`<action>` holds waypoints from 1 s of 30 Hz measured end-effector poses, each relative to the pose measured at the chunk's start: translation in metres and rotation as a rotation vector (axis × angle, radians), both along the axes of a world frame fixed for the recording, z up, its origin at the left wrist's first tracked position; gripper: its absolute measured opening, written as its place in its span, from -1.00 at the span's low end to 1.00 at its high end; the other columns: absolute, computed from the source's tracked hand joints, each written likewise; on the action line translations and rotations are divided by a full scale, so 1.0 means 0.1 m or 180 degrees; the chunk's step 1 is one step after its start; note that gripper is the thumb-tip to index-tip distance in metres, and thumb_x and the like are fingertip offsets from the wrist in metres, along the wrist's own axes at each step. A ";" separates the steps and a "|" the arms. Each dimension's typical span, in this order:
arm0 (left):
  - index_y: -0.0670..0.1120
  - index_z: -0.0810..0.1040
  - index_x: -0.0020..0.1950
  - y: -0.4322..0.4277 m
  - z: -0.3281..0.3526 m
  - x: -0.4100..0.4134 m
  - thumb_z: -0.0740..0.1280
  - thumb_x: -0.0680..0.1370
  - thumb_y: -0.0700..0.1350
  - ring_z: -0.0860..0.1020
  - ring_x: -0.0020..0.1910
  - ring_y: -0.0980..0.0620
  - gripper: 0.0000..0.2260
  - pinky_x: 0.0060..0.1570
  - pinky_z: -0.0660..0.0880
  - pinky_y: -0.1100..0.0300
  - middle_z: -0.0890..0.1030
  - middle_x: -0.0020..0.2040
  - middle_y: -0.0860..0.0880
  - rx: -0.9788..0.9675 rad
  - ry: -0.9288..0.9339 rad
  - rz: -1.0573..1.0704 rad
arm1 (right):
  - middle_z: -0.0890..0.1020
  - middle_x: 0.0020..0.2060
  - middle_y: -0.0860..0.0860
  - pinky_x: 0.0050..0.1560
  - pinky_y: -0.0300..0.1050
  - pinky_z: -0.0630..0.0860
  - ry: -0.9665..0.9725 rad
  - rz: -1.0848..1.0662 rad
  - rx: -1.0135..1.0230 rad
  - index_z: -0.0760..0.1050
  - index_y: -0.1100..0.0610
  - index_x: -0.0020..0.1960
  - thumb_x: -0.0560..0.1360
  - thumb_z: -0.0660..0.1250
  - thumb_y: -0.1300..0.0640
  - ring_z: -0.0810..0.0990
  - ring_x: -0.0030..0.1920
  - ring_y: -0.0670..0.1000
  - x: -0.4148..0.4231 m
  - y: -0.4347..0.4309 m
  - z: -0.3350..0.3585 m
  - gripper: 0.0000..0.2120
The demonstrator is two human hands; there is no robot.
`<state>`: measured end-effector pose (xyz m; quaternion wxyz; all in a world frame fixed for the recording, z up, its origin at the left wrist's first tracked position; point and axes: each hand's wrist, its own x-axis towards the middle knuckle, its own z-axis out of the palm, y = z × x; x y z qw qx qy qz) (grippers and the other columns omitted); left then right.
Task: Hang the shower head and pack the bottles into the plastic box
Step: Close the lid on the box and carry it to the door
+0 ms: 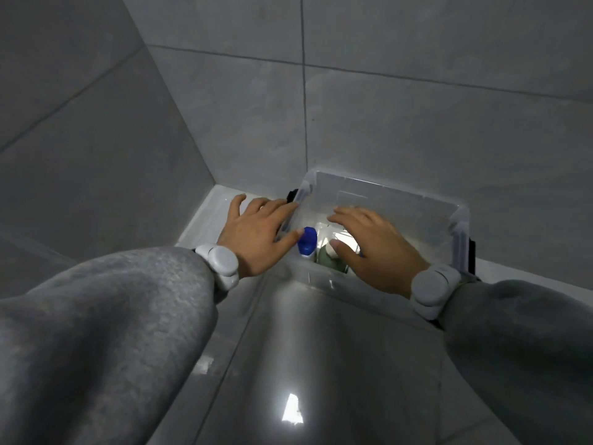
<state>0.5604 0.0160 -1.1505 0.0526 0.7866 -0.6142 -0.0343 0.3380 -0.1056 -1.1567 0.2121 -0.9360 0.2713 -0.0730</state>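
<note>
Standing mid-frame, clear box point(401, 200) holds blue-capped bottle point(307, 240) and green bottle point(330, 260); left hand point(256, 234) and right hand point(372, 242) spread, gripping nothing.

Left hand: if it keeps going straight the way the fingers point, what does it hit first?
Probably the box: the left hand points up-right, and its fingertips already lie at the box's left rim by the black latch. Actual contact is unclear; beyond is the tiled wall.

Far half of the plastic box point(385, 194) lies open — bottles point(307, 240) crowd its near-left corner.
</note>
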 end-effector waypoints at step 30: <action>0.16 0.18 0.58 0.38 -1.17 1.36 0.16 0.56 0.12 0.38 0.39 -0.10 -0.44 0.34 0.31 -0.04 0.43 0.44 0.00 0.1914 0.0011 0.0601 | 0.45 0.44 -0.09 0.56 0.14 -0.08 0.0182 0.0419 -0.0565 0.44 -0.04 0.41 0.62 0.02 -0.23 0.19 0.55 0.03 1.75 0.45 -0.36 -0.51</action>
